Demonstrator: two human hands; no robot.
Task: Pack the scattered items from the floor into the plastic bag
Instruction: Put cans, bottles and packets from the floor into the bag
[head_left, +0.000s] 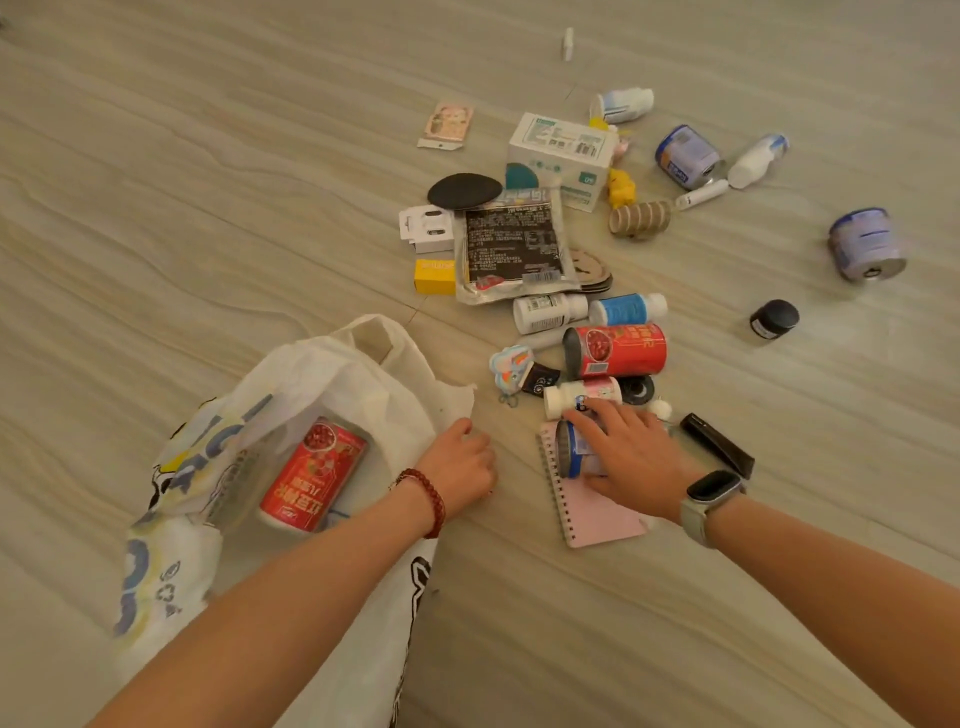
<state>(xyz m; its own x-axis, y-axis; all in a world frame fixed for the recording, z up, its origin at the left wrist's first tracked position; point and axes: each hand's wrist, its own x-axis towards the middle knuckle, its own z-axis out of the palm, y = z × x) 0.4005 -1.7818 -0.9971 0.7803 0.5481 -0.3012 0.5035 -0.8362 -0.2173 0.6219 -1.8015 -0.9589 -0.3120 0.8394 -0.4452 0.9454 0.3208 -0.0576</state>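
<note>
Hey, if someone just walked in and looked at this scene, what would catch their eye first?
Most likely the red can lying inside the white bag at lower left, whose edge the left hand grips. Next, the right hand reaching onto a small can that lies on a pink notebook. Beyond them, a clutter of bottles, boxes and cans spreads across the floor, with a second red can on its side.

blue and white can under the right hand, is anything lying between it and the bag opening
Nothing visible: only bare floor lies between the blue and white can and the bag mouth, which the left hand holds by its edge. The right hand is on the can.
</note>
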